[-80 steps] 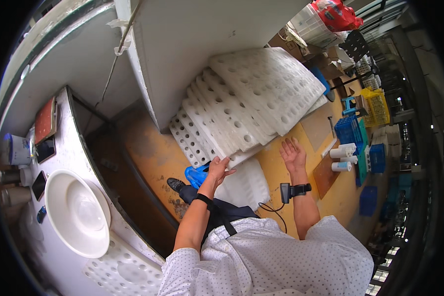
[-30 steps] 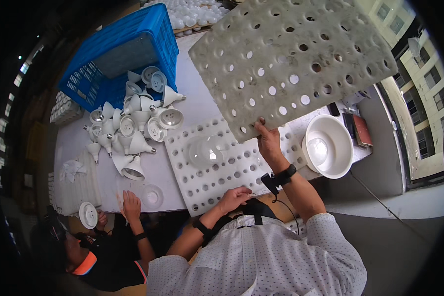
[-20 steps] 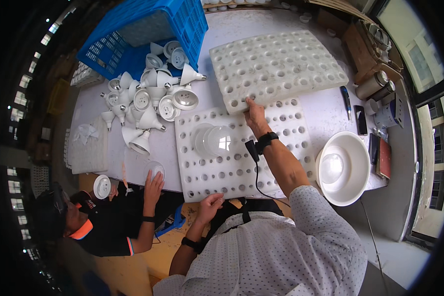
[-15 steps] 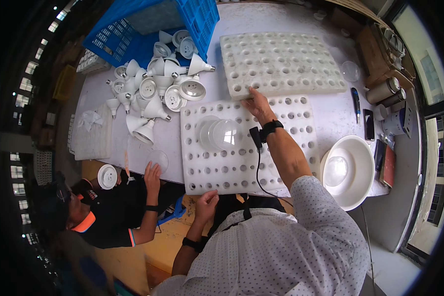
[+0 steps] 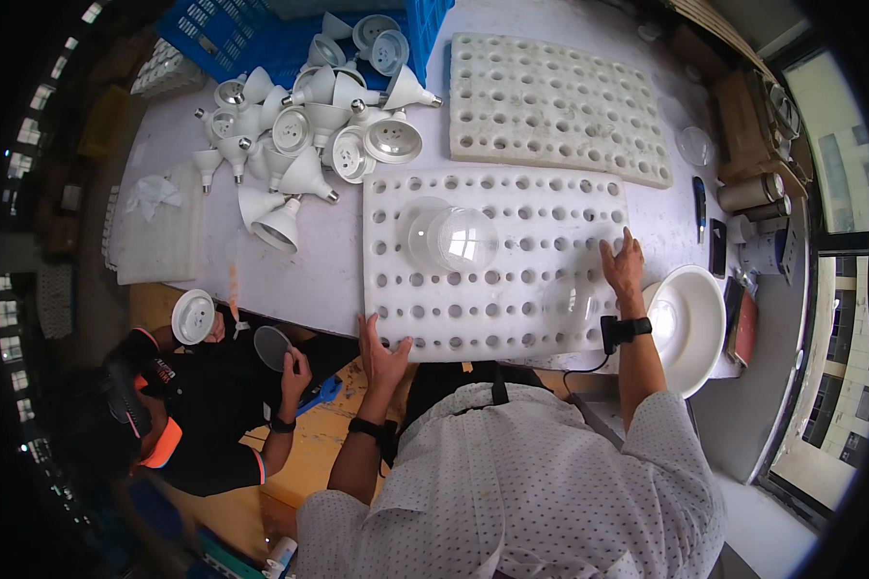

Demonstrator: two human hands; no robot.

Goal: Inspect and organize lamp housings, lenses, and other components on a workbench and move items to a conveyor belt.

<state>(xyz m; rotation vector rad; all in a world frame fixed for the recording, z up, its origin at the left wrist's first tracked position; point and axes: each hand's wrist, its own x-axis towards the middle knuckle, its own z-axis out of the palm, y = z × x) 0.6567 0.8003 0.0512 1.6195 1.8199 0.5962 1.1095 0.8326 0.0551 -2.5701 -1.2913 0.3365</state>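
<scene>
A white foam tray full of round holes lies flat on the table in front of me. My left hand rests open on its near left edge. My right hand lies open on its right end, fingers spread. A clear dome cover sits on the tray near its middle, and a second clear dome lies close to my right hand. Another foam tray lies flat beyond the first one.
A heap of white cone-shaped lamp housings spills from a blue crate at the far left. A white bowl-shaped shade sits at my right, with tape rolls behind. A seated person at the lower left holds a lamp part.
The second foam tray, held up in my right hand a second ago, now lies flat on the table. My right hand has come back to the near tray; my left hand has reached its edge.
</scene>
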